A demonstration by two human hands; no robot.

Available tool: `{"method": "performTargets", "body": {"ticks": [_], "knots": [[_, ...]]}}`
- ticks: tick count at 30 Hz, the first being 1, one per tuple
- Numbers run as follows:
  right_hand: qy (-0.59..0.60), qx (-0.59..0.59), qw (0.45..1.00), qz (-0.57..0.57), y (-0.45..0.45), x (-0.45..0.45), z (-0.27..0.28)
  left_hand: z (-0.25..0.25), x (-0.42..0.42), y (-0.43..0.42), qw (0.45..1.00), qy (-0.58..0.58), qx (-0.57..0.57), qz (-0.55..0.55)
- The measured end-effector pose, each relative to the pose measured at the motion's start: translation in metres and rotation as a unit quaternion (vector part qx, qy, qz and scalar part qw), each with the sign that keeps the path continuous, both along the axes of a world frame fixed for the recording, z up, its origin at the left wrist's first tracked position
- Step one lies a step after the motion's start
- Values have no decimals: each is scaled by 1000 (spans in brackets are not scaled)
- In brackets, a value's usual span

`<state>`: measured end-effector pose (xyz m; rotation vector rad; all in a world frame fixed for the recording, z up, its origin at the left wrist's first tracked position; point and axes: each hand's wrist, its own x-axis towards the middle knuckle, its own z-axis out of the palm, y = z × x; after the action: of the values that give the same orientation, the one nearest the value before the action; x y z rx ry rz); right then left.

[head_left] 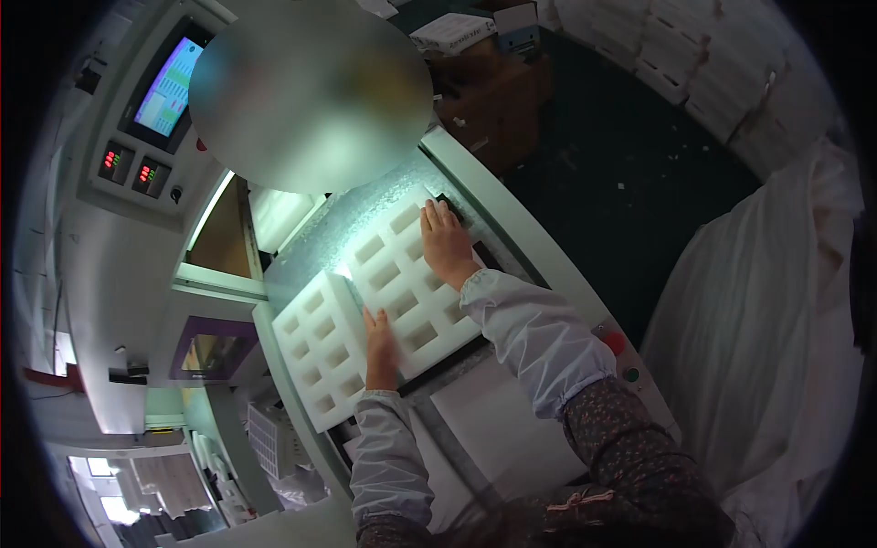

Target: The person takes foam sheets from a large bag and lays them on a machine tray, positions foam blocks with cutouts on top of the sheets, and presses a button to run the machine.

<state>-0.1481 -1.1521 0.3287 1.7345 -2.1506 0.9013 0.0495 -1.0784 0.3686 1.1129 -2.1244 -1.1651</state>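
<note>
Two white foam trays with rows of rectangular pockets lie side by side on the machine bed. My right hand (447, 243) rests flat, fingers stretched out, along the far right edge of the larger-looking foam tray (379, 270). My left hand (380, 347) is slightly blurred and stands at the gap between the trays, fingers extended, by the near left edge of that same tray. The second foam tray (326, 315) sits just left of this hand. Whether the left fingers press on either tray cannot be made out.
A lit screen (170, 88) and red digital readouts (112, 162) are on the machine's left panel. White sheets (512, 425) lie on the near bed. A red button (612, 342) sits on the right rail. Cardboard boxes (489, 100) stand beyond it.
</note>
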Motion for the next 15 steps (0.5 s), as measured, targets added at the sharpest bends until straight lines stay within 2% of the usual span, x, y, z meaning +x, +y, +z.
{"method": "performTargets", "body": {"ticks": [4, 5, 6, 8, 12, 14, 15], "knots": [[-84, -39, 995, 43, -2, -4, -7, 24, -17, 1, 996, -40, -44, 60], [-148, -100, 981, 74, -4, -5, -12, 35, -19, -1, 993, -44, -65, 89], [-129, -66, 985, 93, -4, -10, -9, 44, -21, 0, 988, -44, -87, 119], [-63, -87, 990, 90, 0, -16, -3, 60, -26, 4, 977, -36, -119, 171], [-86, -90, 975, 183, 61, -22, 51, 81, -16, 31, 957, -3, -142, 252], [-153, -123, 951, 240, 111, -18, 87, 90, 8, 62, 945, 3, -141, 296], [-178, -104, 942, 263, 140, -15, 107, 120, 32, 85, 931, -8, -215, 296]]}}
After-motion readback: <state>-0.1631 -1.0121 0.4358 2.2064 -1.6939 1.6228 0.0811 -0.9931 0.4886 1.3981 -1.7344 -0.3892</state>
